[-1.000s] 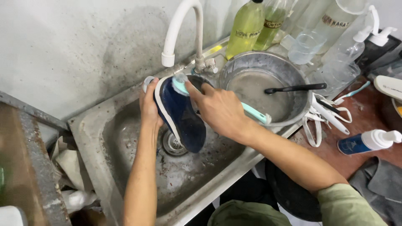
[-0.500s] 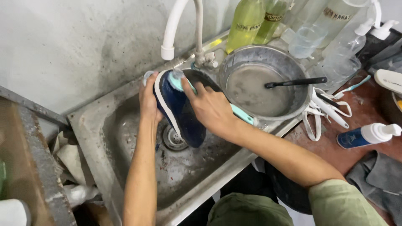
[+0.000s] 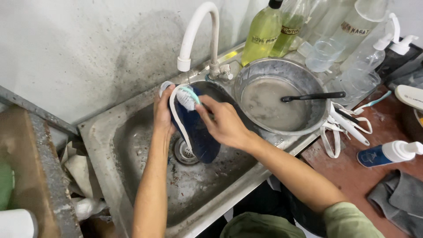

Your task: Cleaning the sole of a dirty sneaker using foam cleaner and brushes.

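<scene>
Head view. The left hand (image 3: 164, 110) grips a dark blue shoe (image 3: 198, 132) by its heel end, fingers wrapped round the back and shut on it, so that the shoe stands tilted over the steel sink (image 3: 110, 145) with its toe pointing down toward the drain (image 3: 184, 151). Held this way, the white sole edge faces up and runoff falls straight into the basin.

The right hand (image 3: 224, 123) is closed round the handle of a teal brush (image 3: 188, 96), fingers tight on it; the bristle head rests against the shoe's upper end, just under the mouth of the white faucet (image 3: 194, 35). A thin stream appears to fall from the spout, though it is hard to make out.

Condition of the shoe: navy upper, wet and glossy, with a white rim along the sole. No laces can be seen on it.

Surroundings: a round metal basin (image 3: 282, 94) of cloudy water sits on the sink's right ledge, a black-handled tool (image 3: 313, 96) lying in it. White laces (image 3: 343, 128) lie draped beside the basin on the reddish desk (image 3: 352, 176). Green bottles (image 3: 264, 31) stand behind, and a blue-and-white pump bottle (image 3: 387, 154) lies on its side on the desk.
</scene>
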